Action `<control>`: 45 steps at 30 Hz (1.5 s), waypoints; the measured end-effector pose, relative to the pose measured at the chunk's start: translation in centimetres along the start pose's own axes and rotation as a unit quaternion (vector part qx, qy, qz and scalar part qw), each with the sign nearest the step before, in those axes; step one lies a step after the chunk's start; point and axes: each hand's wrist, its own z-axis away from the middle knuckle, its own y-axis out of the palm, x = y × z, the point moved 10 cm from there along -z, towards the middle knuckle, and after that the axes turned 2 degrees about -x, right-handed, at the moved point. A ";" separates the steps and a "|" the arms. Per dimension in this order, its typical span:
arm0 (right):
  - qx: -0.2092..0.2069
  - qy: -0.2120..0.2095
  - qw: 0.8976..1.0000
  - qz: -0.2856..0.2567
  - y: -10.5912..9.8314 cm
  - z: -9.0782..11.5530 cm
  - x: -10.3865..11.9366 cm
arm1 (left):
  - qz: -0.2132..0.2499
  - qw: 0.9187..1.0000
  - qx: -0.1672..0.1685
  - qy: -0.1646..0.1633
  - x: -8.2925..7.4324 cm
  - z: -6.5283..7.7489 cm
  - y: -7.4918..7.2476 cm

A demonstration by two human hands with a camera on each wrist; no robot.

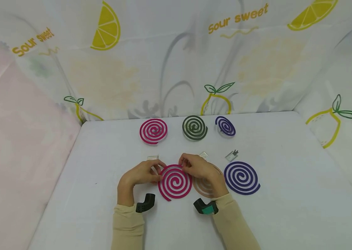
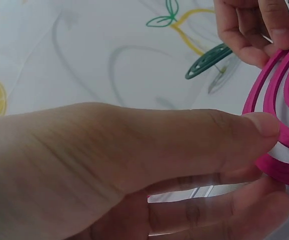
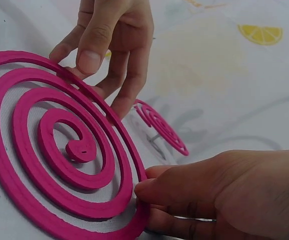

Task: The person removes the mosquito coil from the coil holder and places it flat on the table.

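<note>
A pink mosquito coil (image 1: 176, 181) is tilted off the white table between both hands. My left hand (image 1: 142, 173) pinches its left edge, thumb on top and fingers underneath, as the left wrist view shows. On the upper right edge, my right hand (image 1: 201, 168) pinches the same coil between thumb and fingers. Beneath the right hand and forearm lies a tan coil (image 1: 201, 188), partly covered. Beyond the left fingertips is a small metal stand (image 1: 153, 157), partly hidden. Another metal piece (image 1: 203, 155) lies just past the right hand.
At the back stand a pink coil (image 1: 153, 131), a dark green coil (image 1: 194, 127) and a purple coil (image 1: 225, 126), each raised at a slant. A second purple coil (image 1: 241, 176) lies flat at right, with a metal stand (image 1: 232, 156) behind it. Printed cloth (image 1: 151, 69) hangs behind the table.
</note>
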 end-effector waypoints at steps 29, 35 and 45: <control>-0.005 0.013 0.999 0.038 -0.1 0.1 -0.1 | 0.026 0.999 0.023 -0.017 0.4 0.1 0.3; -0.011 0.015 0.999 0.042 -0.1 -0.1 -0.1 | 0.028 1.000 0.012 0.008 0.5 0.3 -0.3; -0.073 0.023 0.997 0.011 -0.8 -0.5 0.0 | 0.063 0.986 -0.143 0.061 1.3 0.3 -4.3</control>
